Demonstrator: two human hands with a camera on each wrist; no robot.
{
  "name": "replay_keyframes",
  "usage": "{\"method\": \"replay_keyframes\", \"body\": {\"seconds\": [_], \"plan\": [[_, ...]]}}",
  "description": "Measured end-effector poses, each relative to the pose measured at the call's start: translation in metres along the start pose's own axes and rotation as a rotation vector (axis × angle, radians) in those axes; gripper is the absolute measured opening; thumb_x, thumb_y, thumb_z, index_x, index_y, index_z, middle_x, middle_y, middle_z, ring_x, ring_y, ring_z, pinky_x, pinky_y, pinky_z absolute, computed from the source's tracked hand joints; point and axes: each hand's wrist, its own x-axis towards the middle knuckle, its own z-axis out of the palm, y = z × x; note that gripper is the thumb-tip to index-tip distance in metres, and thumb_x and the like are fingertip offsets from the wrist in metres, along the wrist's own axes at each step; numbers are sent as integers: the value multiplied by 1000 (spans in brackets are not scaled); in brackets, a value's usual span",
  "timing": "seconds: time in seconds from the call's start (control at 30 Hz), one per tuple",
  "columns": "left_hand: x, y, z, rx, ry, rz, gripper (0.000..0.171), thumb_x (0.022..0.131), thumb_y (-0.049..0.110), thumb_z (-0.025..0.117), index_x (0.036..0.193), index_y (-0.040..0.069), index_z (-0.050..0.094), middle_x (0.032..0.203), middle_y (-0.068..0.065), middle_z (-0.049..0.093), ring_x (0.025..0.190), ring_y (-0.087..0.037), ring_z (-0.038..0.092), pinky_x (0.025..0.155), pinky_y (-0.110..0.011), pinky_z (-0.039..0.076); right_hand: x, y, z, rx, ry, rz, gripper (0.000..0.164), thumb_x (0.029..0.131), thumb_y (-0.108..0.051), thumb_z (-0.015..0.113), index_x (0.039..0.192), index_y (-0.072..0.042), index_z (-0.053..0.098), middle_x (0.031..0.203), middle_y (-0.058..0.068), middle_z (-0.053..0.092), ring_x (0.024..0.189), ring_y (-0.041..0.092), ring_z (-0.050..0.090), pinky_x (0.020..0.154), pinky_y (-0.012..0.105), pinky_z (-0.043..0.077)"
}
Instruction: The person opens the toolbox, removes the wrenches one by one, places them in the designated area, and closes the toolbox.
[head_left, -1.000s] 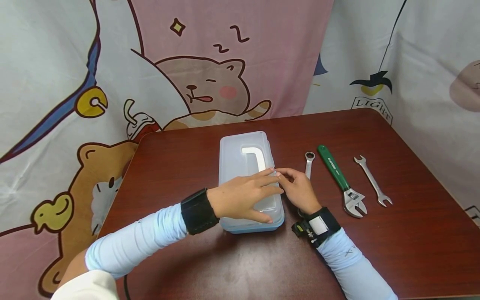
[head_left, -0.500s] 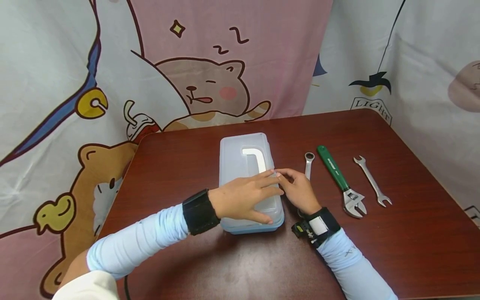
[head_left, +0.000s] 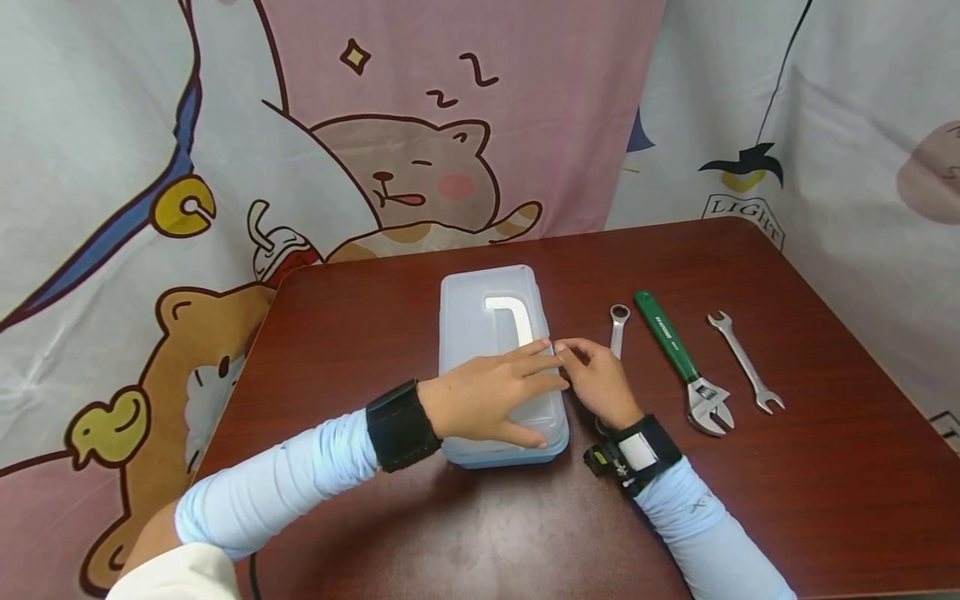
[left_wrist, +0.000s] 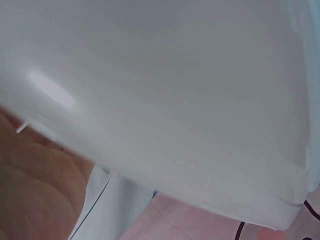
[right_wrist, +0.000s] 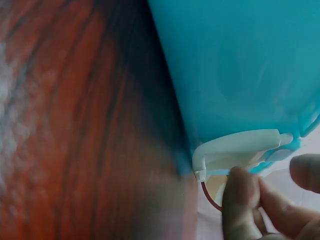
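Observation:
In the head view a blue plastic box (head_left: 495,460) stands at the middle of the table under a translucent lid (head_left: 480,333) with a white handle (head_left: 510,308). My left hand (head_left: 491,396) lies across the lid, fingers spread and pointing right. My right hand (head_left: 602,383) is at the box's right side, fingers bent and their tips close to the left hand's. From the right wrist view, its fingertips are right at the edge of a white side latch (right_wrist: 235,142), with the thumb (right_wrist: 306,172) apart from them. Mostly the pale lid fills the left wrist view.
Right of the box lie a ratcheting wrench (head_left: 618,329), partly behind my right hand, a green-handled adjustable wrench (head_left: 682,358) and an open-end wrench (head_left: 744,360). The dark red table (head_left: 360,533) meets a cartoon-print cloth (head_left: 570,108) at the back.

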Motion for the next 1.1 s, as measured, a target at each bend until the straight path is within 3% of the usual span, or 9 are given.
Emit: {"method": "replay_keyframes", "body": {"seconds": [0.2,0.33,0.8,1.1], "plan": [[1,1,1,13,5,-5,74,94,56,71,149,11,54,159,-9,46,156,-28,24,113,-38,46,0,0,-3,-114,-70,50,43,109,-32,53,133,1,66,115,16,74,106,30,69,89,47,56],[1,1,1,10,4,-7,73,94,56,71,149,11,54,159,-10,45,157,-27,23,112,-38,47,0,1,-3,-143,-99,55,44,109,-31,52,136,2,63,122,19,71,111,32,67,92,50,55],[-1,1,2,-8,7,-20,73,94,56,72,149,11,54,161,-11,43,157,-27,23,110,-39,48,4,7,1,65,-120,142,47,108,-27,55,142,5,54,130,25,64,114,33,66,80,32,56],[-2,1,2,-39,18,-10,73,93,53,74,149,11,54,161,-11,43,156,-29,24,112,-39,47,6,9,-1,132,-113,165,47,107,-24,55,142,7,53,135,26,60,105,28,67,78,31,59]]}}
